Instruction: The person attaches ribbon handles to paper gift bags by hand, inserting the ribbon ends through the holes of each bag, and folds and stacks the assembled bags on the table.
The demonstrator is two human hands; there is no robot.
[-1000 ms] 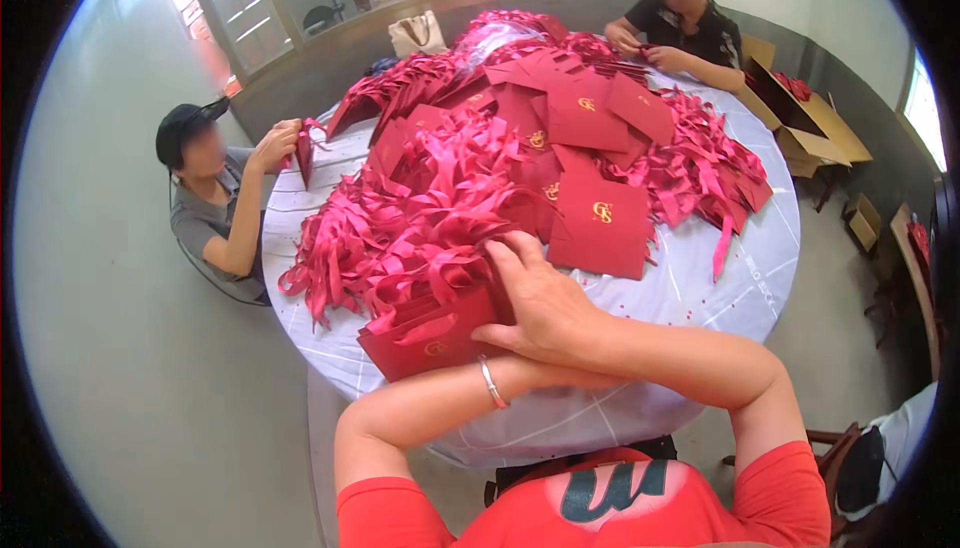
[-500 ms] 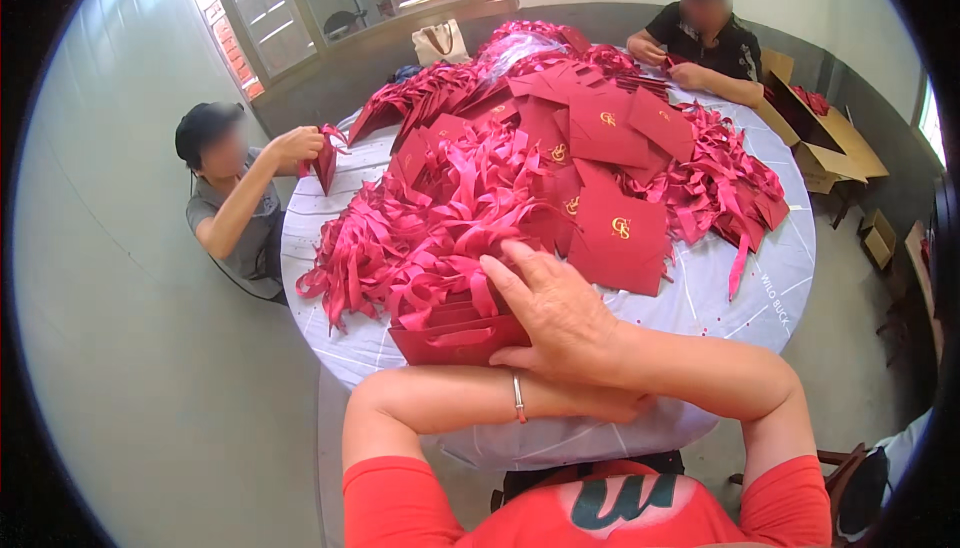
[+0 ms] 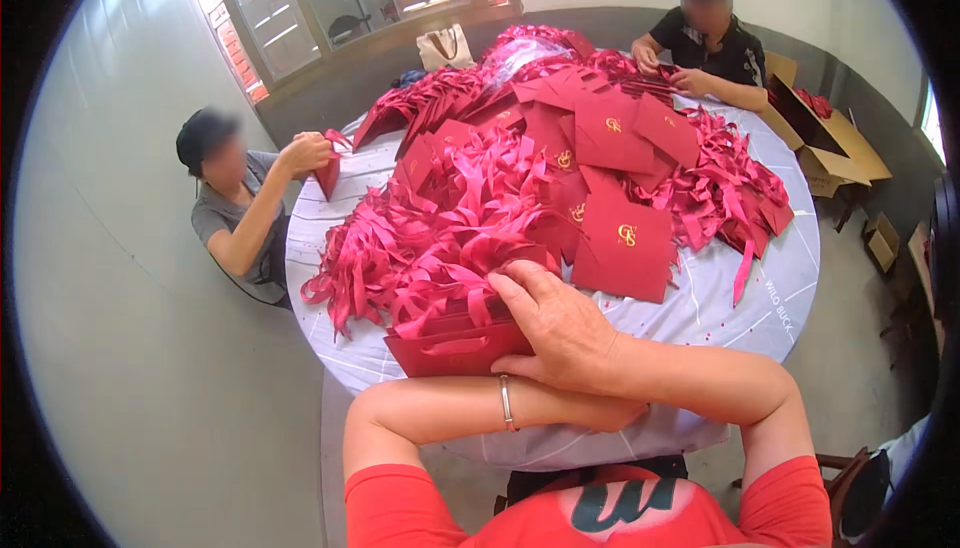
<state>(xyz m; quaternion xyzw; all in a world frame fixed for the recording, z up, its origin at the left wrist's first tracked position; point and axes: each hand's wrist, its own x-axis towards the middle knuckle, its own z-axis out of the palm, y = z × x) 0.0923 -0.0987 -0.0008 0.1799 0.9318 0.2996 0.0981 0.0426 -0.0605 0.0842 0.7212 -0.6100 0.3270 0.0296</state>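
Note:
Close in front of me on the table, a bundle of red paper gift bags [image 3: 445, 353] with pink ribbon handles stands pressed together. My right hand [image 3: 565, 333] reaches across from the right and clasps the bundle's right end, thumb on the front bag and fingers behind. My left hand [image 3: 600, 411] lies beneath my right wrist, its forearm stretched along the table edge in front of the bags; its fingers are mostly hidden. Pink ribbons [image 3: 470, 198] heap up just beyond the bundle. Flat red bags with gold marks [image 3: 622, 246] lie to its right.
A round table with a pale cloth [image 3: 740, 318] carries big piles of red bags. One person [image 3: 235, 193] sits at the left and another [image 3: 715, 48] at the far right, each handling a red bag. Open cardboard boxes [image 3: 830, 143] stand at the right.
My right hand has come slightly lower and closed more firmly round the end of the bag bundle. The view has shifted a little.

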